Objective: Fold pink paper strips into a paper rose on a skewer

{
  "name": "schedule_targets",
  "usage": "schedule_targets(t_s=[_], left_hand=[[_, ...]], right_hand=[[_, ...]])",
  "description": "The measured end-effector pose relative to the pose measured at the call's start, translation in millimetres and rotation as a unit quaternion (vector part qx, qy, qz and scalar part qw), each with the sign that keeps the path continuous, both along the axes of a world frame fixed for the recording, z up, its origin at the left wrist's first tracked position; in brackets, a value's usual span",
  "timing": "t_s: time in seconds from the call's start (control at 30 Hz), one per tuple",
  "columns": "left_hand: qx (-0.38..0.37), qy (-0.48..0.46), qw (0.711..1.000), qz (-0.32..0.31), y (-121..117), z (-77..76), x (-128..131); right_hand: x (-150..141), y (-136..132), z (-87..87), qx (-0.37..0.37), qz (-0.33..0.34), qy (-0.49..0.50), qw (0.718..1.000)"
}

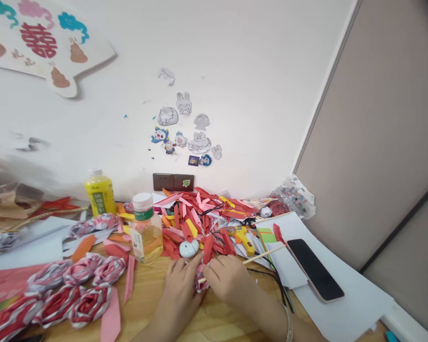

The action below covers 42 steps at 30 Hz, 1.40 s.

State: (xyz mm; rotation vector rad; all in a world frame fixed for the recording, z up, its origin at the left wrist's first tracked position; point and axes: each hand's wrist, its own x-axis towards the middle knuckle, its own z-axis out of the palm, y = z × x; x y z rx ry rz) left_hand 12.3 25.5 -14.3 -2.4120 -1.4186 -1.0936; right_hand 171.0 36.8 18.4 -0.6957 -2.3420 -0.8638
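At the front middle of the table, my left hand is closed around the side of a small pink-and-white paper rose. My right hand grips a thin wooden stick, whose near tip reaches the rose and whose other end points right. Most of the rose is hidden by my fingers. Just beyond my left hand lies a pale, rounded earphone case. Several finished twisted roses, such as a red-and-white rose and a pink-and-white rose, lie at the left.
Folded red, pink and orange paper strips heap along the wall. A yellow bottle and a white-lidded jar stand left of them. On the right are a yellow glue gun, black cords, and a phone on white paper.
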Motion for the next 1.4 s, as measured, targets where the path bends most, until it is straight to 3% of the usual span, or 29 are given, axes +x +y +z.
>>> schedule_targets(t_s=[1.4], left_hand=[[-0.004,-0.010,1.000,-0.010,0.6,-1.3,-0.5]], right_hand=[[0.5,1.5,-10.5,-0.004,-0.009,-0.031,0.999]])
